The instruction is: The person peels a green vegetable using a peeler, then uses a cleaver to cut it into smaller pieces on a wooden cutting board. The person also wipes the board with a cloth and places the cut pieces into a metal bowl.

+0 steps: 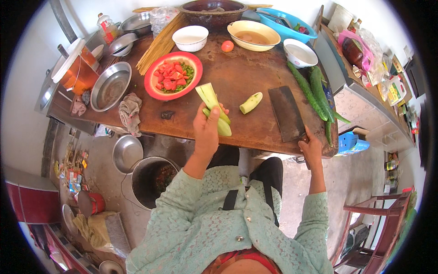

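My left hand (207,125) is closed around several pale green, peeled cucumber pieces (207,95), split lengthwise, and lifts them over the table's front edge. Another peeled cucumber piece (251,103) lies on the wooden table (182,119) between my hands. At the right, a dark, broad-bladed cleaver (286,114) rests with its blade flat on the wood. My right hand (312,150) grips its handle at the table edge; the fingers partly cover it. Unpeeled green cucumbers (308,91) lie just beyond the blade. A red-rimmed plate (150,86) carries cut tomatoes (172,76) and chopped green pieces.
Along the back stand a white bowl (190,38), a cream enamel basin (254,35), a blue basin (299,33) and a small tomato (227,46). A metal basin (111,86) and a rag (130,113) sit left. A bucket (155,182) stands on the floor below.
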`<action>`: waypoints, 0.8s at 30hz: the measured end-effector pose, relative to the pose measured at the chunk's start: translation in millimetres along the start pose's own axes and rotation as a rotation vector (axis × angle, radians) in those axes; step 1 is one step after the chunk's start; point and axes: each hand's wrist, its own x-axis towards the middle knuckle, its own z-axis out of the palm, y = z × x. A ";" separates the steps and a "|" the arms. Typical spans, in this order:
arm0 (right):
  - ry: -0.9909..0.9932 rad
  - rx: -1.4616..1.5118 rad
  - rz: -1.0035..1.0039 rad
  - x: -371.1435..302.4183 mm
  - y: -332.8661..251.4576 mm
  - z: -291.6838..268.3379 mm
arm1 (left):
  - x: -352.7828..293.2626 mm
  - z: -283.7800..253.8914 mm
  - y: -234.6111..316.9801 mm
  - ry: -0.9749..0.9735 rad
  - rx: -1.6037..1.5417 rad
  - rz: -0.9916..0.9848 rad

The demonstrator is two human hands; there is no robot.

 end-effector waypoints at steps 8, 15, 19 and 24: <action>0.209 -0.335 -0.086 9.0 -9.2 3.4 | 32.5 -2.8 4.9 -0.134 -0.514 -0.236; 0.342 -0.428 -0.208 8.3 -2.8 13.2 | 44.6 19.9 -2.2 -0.200 -0.562 -0.326; 0.495 -0.524 -0.443 9.5 -4.2 32.2 | 58.1 35.4 -8.6 -0.202 -0.535 -0.361; 0.401 -0.345 -0.623 -2.6 -17.4 41.2 | 95.1 61.9 -24.4 -0.250 -0.462 -0.400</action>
